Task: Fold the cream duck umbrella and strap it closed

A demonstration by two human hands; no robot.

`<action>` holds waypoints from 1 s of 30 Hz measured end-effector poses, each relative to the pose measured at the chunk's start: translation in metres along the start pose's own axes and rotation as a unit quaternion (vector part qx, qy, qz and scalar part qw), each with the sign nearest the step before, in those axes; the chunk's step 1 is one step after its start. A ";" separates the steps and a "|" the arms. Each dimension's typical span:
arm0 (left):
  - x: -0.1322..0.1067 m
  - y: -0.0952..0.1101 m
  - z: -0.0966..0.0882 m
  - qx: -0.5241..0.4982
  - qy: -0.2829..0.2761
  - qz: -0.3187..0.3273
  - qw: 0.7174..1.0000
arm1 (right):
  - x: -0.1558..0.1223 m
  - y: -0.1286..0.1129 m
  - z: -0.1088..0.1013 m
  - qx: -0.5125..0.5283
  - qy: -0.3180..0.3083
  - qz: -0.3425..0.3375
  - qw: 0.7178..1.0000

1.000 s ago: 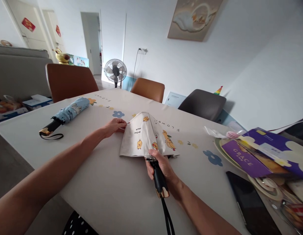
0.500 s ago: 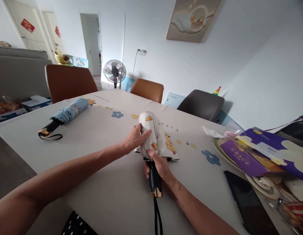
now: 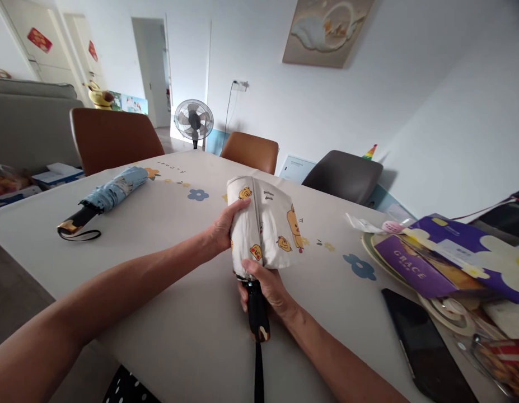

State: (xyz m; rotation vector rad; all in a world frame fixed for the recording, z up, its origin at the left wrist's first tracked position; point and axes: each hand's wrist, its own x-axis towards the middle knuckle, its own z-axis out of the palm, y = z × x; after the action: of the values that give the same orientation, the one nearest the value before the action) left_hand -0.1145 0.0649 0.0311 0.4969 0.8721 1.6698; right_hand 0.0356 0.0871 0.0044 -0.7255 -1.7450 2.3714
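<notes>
Two hands on the white umbrella (image 3: 265,235), centre of bench (image 3: 179,324): left hand (image 3: 223,226) has fingers round the canopy, right hand (image 3: 270,288) clasps handle (image 3: 258,313) top; left side now folded in, flared a second ago; right panel (image 3: 282,224) still loose, so wrap looks partial

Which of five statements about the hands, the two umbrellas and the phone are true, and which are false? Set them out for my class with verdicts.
1. The left hand and right hand both touch the white umbrella. True.
2. The white umbrella's handle is white. False: it is black with a gold-coloured end.
3. The blue umbrella lies on the table. True.
4. The phone lies left of both umbrellas. False: it lies to their right.
5. The right hand grips the phone. False: it grips the white umbrella.
</notes>
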 end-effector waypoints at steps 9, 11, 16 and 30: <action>0.004 0.000 -0.002 0.062 -0.017 -0.023 0.998 | 0.002 0.004 0.000 0.003 -0.001 -0.010 1.000; 0.009 -0.002 -0.006 0.152 0.023 0.004 0.988 | 0.005 0.006 0.000 0.013 0.054 -0.031 0.998; 0.015 0.001 -0.007 0.322 0.195 0.135 0.917 | 0.012 0.000 -0.008 0.140 0.079 -0.003 0.987; 0.085 -0.045 0.082 0.743 -0.206 0.142 0.621 | 0.015 0.002 -0.012 0.215 0.019 -0.007 0.976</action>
State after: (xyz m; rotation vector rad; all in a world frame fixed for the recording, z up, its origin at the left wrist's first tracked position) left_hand -0.0504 0.1735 0.0390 2.1242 1.7378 0.5736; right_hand 0.0279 0.1025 -0.0047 -0.6772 -1.1505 2.5736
